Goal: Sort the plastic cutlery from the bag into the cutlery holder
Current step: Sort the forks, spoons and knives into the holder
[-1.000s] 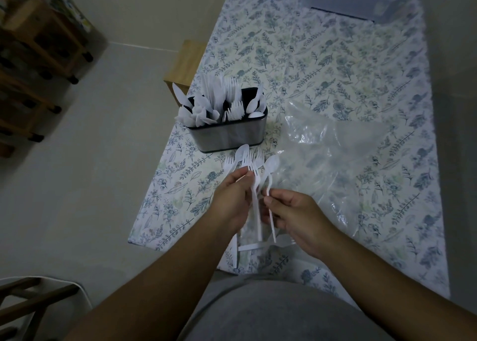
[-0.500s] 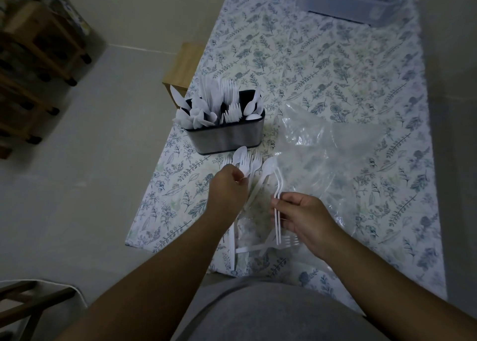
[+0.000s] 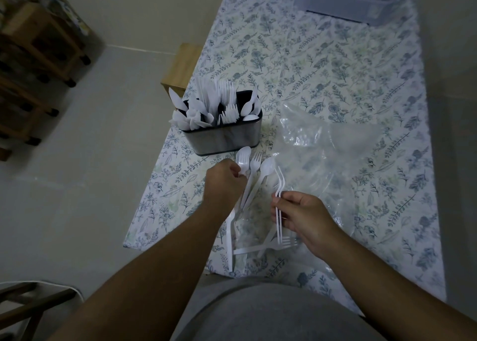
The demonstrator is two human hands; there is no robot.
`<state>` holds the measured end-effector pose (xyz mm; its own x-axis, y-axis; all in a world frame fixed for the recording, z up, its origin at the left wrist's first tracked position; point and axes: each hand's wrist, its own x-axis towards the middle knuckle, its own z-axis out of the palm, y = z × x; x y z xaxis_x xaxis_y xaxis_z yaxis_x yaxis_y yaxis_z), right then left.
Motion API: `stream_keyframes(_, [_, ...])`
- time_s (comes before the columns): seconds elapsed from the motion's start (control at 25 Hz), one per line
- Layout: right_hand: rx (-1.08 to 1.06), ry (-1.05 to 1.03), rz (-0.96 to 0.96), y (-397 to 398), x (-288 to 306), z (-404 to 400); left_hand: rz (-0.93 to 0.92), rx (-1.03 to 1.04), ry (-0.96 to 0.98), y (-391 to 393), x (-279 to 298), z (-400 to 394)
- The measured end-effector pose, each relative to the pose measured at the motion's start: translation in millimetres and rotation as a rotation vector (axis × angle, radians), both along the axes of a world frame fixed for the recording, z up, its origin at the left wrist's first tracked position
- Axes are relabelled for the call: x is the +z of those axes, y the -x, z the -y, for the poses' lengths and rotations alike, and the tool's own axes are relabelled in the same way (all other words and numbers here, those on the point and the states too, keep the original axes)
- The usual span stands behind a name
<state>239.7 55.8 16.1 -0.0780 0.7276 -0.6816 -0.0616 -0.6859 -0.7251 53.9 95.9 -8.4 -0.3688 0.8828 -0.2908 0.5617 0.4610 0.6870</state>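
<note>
R hand (image 3: 303,218) pinches 2 forks (image 3: 279,211), L hand (image 3: 224,183) 4 pcs.

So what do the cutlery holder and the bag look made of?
Cutlery holder: probably brushed metal, going by its dull grey sheen, with a dark inner rim. Bag: thin clear plastic film, crinkled and glossy, the tablecloth print showing through.

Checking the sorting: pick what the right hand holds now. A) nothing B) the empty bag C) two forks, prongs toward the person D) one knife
C: the right hand pinches two forks by their handles, prongs pointing back toward the person.
</note>
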Motion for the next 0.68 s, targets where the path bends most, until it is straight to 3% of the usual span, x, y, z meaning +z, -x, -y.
stream_keyframes(0.24, [0.046,-0.095,-0.037,4.6,6.4,-6.2,0.643,0.09,-0.031,-23.8,32.9,31.5])
stream_keyframes(0.36, [0.096,-0.169,-0.013,3.8,9.0,-4.5,0.786,0.115,-0.003,-34.7,32.6,41.5])
stream_keyframes(0.52, [0.099,-0.133,0.046,-5.7,3.9,-5.7,0.603,-0.058,0.034,-29.6,26.2,37.5])
stream_keyframes(0.68, [0.043,-0.107,0.165,-13.2,-7.8,-7.3,0.047,-0.097,0.018,-15.5,7.6,16.4])
